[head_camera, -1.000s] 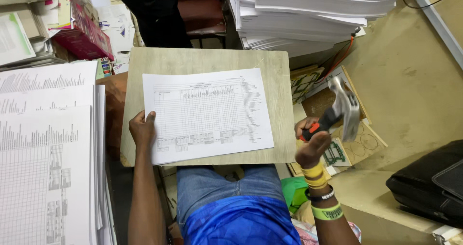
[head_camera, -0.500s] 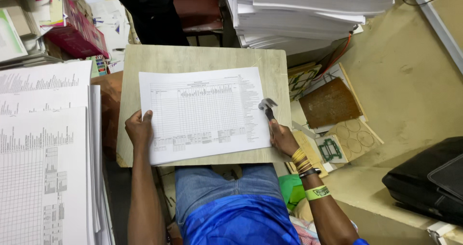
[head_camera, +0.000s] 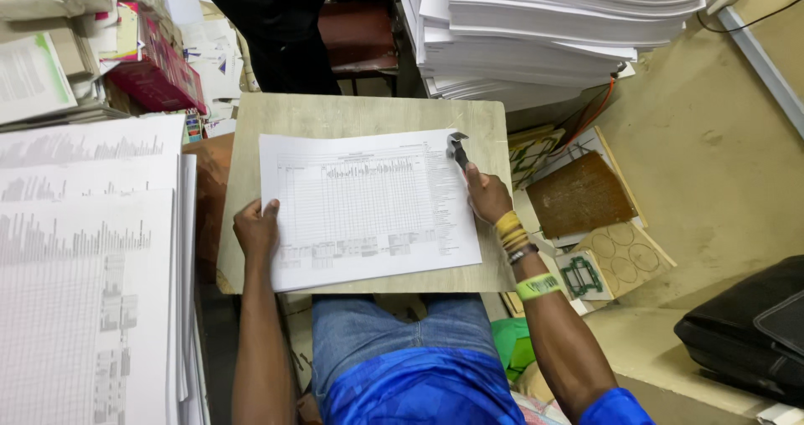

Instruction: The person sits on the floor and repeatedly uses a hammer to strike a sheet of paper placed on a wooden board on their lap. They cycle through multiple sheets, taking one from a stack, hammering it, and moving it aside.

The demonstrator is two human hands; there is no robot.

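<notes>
While the left hand (head_camera: 255, 228) presses flat, fingers spread, on the lower left edge of the paper stack (head_camera: 368, 207), the right hand (head_camera: 487, 195) is closed around the handle of a small hammer (head_camera: 457, 149), whose metal head rests at the stack's upper right corner. The stack lies on a wooden board (head_camera: 335, 111) across the lap. Sheets look light, limp and prone to sliding, so they are best held at the edges; the hammer seems rigid and head-heavy.

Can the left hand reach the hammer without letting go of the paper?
Probably not. The left hand presses the paper's left edge, while the hammer sits at the far top right corner in the right hand, across the whole sheet.
</notes>
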